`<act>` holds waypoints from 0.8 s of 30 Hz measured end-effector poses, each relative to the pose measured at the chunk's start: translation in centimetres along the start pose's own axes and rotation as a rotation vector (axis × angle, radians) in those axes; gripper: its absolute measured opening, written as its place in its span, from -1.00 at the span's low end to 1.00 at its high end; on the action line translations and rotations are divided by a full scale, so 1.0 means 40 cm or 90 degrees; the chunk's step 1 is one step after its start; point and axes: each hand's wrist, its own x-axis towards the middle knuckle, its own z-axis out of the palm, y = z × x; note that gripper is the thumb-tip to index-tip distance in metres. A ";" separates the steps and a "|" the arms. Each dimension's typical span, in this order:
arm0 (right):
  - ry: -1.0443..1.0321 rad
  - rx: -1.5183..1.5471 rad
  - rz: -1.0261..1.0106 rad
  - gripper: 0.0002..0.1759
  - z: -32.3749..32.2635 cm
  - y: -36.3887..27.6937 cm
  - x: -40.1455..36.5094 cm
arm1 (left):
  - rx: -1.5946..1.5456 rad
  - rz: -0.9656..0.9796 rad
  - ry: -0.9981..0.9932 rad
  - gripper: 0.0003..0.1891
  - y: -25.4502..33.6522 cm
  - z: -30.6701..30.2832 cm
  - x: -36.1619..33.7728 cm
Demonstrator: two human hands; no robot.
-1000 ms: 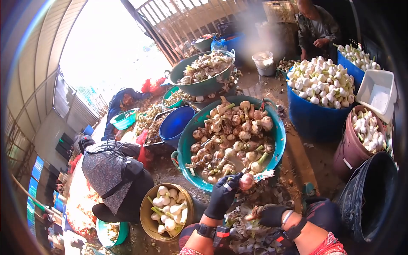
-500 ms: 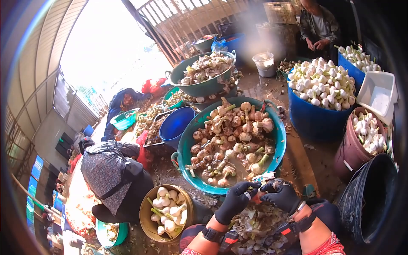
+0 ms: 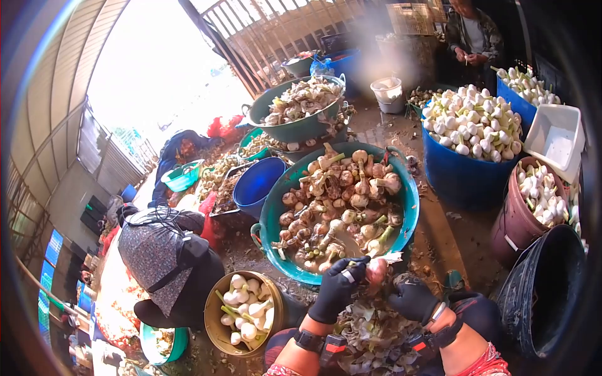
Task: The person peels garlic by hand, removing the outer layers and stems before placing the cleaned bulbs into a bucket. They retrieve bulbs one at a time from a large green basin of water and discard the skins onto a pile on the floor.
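Note:
My left hand [image 3: 340,288], in a black glove, is closed on a pinkish garlic bulb [image 3: 377,271] above the near rim of a large teal tub [image 3: 416,207]. Unpeeled garlic bulbs [image 3: 359,200] fill much of that tub. Just right of the bulb, my right hand [image 3: 412,297], also gloved in black, has its fingers curled; what it holds, if anything, is hidden. Below both hands lies a heap of papery peels [image 3: 376,338]. A yellowish bucket [image 3: 279,313] of peeled white garlic [image 3: 248,307] stands to the left.
A crouching person [image 3: 166,250] is at the left; another person [image 3: 473,37] sits at the back right. Blue barrel [image 3: 458,178] and mauve bucket [image 3: 508,232] hold white garlic. A black bucket [image 3: 527,301] leans at the right. An empty blue basin [image 3: 260,182] is behind the tub.
My left hand has risen and turned slightly left, bringing the pinkish bulb into clear view. My right hand has moved down and apart from it.

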 end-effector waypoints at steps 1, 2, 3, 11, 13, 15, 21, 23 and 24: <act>-0.044 0.009 0.014 -0.70 -0.008 -0.006 -0.004 | 0.364 0.263 0.008 -0.69 0.045 -0.021 0.020; -0.045 0.008 0.014 -0.70 -0.008 -0.002 -0.003 | 0.363 0.263 0.009 -0.69 0.060 -0.027 0.026; -0.036 0.014 0.020 -0.69 -0.005 0.007 -0.002 | 0.346 0.257 0.040 -0.68 0.068 -0.030 0.026; 0.123 0.508 0.094 -0.75 -0.013 -0.022 0.037 | -0.201 -0.193 0.107 -0.89 0.093 0.003 0.025; 0.139 0.562 0.086 -0.66 -0.004 -0.037 0.039 | 0.047 -0.021 0.089 -0.79 0.085 0.017 0.018; 0.134 0.705 0.039 -0.63 -0.015 -0.069 0.051 | -0.142 -0.050 0.067 -0.70 0.083 0.022 0.024; 0.124 0.412 0.002 -0.56 -0.012 -0.022 0.058 | -0.188 -0.126 0.048 -0.75 0.102 0.030 0.039; 0.117 0.478 0.070 -0.67 -0.020 -0.037 0.064 | -0.119 -0.098 0.041 -0.77 0.100 0.035 0.036; 0.120 0.475 0.059 -0.67 -0.027 -0.042 0.058 | -0.048 -0.069 0.037 -0.79 0.097 0.037 0.034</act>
